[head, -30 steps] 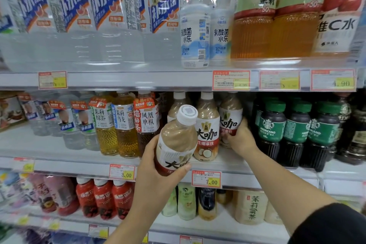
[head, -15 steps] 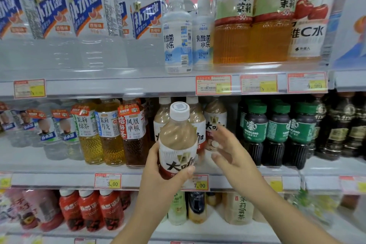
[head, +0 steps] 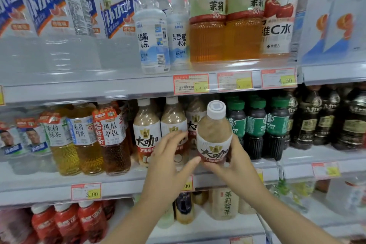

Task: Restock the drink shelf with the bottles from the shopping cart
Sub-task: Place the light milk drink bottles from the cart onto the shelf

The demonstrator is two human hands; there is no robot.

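A milk-coffee bottle [head: 214, 136] with a white cap and a white-and-red label stands upright in front of the middle shelf [head: 122, 186]. My right hand [head: 237, 166] grips it from below and from its right side. My left hand [head: 168, 166] is beside it on the left with its fingers spread, and its thumb tip is at the bottle's lower left edge. A row of matching milk-coffee bottles [head: 146, 134] stands on the shelf just behind my hands. The shopping cart is out of view.
Green-capped coffee bottles [head: 255, 125] stand right of the held bottle, and amber tea bottles [head: 111, 138] are to the left. The upper shelf [head: 99, 89] carries large water and tea bottles. Red bottles [head: 67, 222] fill the lower shelf. Price tags [head: 86, 192] line the shelf edges.
The bottle has passed from my left hand to my right hand and moved right. My left hand has let go and spread open. The view has shifted to the right.
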